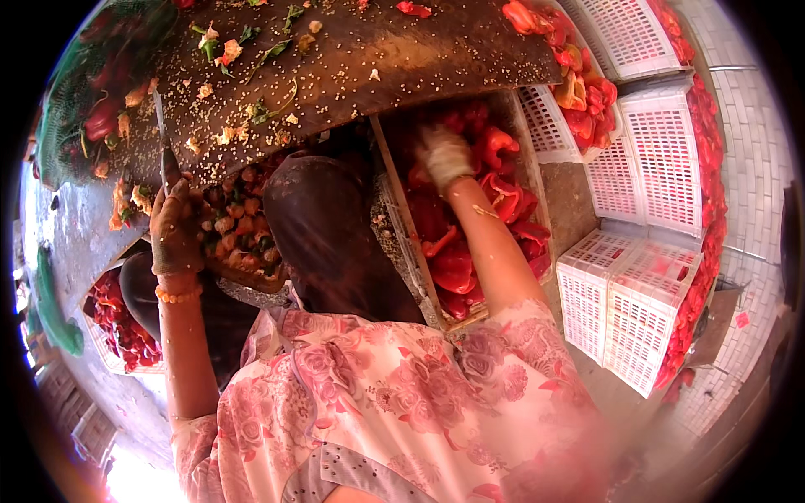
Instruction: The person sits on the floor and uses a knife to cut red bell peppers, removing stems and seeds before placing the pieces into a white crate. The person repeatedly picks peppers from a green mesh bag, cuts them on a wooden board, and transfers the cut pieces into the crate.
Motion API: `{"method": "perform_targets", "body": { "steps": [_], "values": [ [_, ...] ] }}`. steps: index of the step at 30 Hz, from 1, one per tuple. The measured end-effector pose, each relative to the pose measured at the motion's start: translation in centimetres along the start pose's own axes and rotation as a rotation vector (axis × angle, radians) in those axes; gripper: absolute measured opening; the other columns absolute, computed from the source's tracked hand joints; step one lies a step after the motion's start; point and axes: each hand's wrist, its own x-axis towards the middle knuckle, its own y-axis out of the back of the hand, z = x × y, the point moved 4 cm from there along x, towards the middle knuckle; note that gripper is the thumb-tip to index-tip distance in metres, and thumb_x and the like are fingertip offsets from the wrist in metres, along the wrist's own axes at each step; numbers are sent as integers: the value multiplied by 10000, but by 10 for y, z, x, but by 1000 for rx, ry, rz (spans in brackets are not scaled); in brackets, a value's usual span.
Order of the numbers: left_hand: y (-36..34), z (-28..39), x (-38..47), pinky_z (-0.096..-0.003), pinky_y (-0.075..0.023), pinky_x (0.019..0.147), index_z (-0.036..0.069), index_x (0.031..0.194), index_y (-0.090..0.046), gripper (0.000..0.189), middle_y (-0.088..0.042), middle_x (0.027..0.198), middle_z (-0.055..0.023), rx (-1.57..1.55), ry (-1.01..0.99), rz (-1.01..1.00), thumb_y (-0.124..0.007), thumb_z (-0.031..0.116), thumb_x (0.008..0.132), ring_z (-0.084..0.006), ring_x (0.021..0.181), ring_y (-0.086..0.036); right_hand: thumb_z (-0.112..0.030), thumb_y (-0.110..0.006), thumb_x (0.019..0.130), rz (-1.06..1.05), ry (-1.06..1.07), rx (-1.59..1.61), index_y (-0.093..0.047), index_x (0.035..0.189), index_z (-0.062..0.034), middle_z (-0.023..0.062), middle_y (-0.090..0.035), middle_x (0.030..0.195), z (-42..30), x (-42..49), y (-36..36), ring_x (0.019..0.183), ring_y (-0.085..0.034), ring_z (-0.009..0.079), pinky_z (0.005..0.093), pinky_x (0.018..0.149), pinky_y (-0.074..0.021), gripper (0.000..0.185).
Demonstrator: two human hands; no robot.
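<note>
My left hand (175, 229), in a stained glove, grips a knife (161, 126) with its blade pointing up over the table edge. My right hand (445, 156), in a pale glove and blurred, reaches into a wooden crate (532, 166) on my right. Red bell pepper pieces (453, 267) fill much of that crate, some cut open. Whether the right fingers hold a piece is hidden by blur. Beside my left hand, a container of pepper cores (242, 217) sits partly under the table, near my knee.
Seeds and scraps litter the brown table (409, 56). A green mesh bag (69, 132) with red peppers lies at its left end. White plastic crates (663, 135) of red peppers stand on the right. Another crate of red peppers (122, 320) sits at lower left.
</note>
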Motion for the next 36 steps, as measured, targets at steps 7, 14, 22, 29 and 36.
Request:
{"method": "perform_targets", "body": {
  "steps": [7, 14, 22, 29, 36],
  "values": [
    [-6, -5, 2, -271, -535, 659, 42, 1232, -593, 317, -621, 852, -1, 59, 1, 31, -580, 278, 1020, -125, 743, -613, -320, -733, 760, 110, -381, 30, -571, 1362, -232, 192, -623, 1282, 116, -27, 37, 1266, -553, 388, 485, 1022, -484, 630],
    [-22, 6, 1, -258, -524, 645, 32, 1264, -568, 358, -609, 845, -7, 32, -25, -7, -576, 291, 1017, -122, 733, -604, -217, -669, 814, 512, -193, 431, -658, 1223, -91, 200, -677, 1183, 185, -37, 58, 1093, -635, 384, 444, 975, -499, 429],
    [-38, 16, -2, -262, -503, 629, 32, 1179, -592, 276, -625, 835, -28, 26, -15, 19, -614, 222, 978, -130, 689, -582, -202, -489, 953, 47, -113, -692, -578, 1378, -68, 187, -516, 1458, 148, 15, -19, 1373, -447, 356, 467, 1174, -317, 455],
    [-74, 40, -9, -225, -450, 586, 24, 1159, -618, 251, -587, 811, 7, 5, -63, -74, -656, 84, 918, -71, 669, -546, -239, -412, 977, -255, -83, -350, -725, 1156, -130, 166, -639, 1299, 96, 15, 76, 1176, -616, 337, 459, 969, -520, 377],
    [-133, 34, 24, -375, -513, 919, 43, 1219, -615, 392, -673, 1120, -155, 258, -142, -246, -691, 178, 859, -274, 1064, -651, -401, -561, 1010, -87, 67, 1385, -526, 1424, -74, 91, -641, 1230, -139, -15, 191, 1086, -624, 185, 332, 943, -495, 529]
  ]
}}
